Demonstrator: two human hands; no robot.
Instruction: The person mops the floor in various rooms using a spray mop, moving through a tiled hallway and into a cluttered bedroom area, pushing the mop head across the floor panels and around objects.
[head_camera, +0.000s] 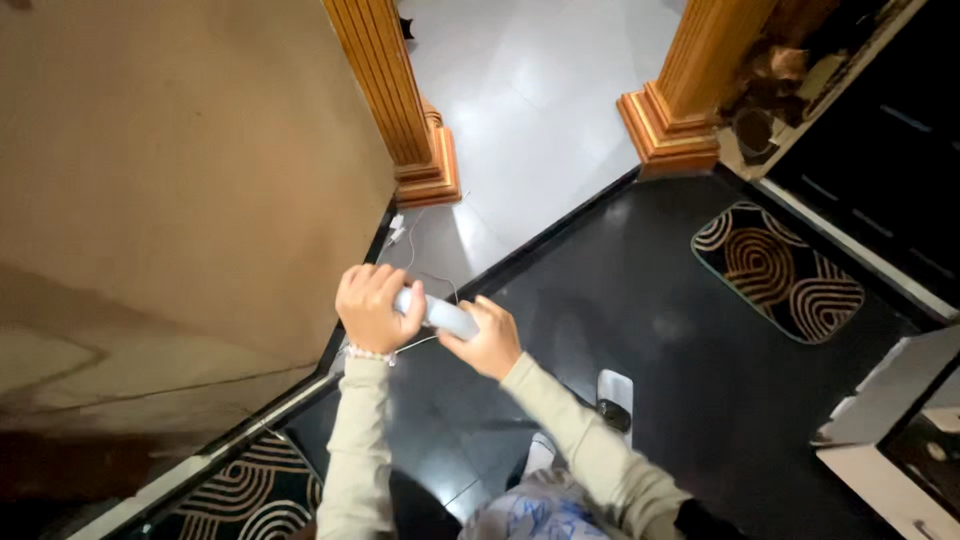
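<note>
Gripping a pale cylinder from both ends, the left hand and right hand are closed round it above the black floor, near its border with the grey tiles. What the cylinder is stays hard to tell, since fingers cover its ends and no label shows. A thin white cable trails along the beige wall. Two patterned mats lie on the floor: one toward the right, another cut off at the bottom edge. Wooden pillars frame the doorway.
</note>
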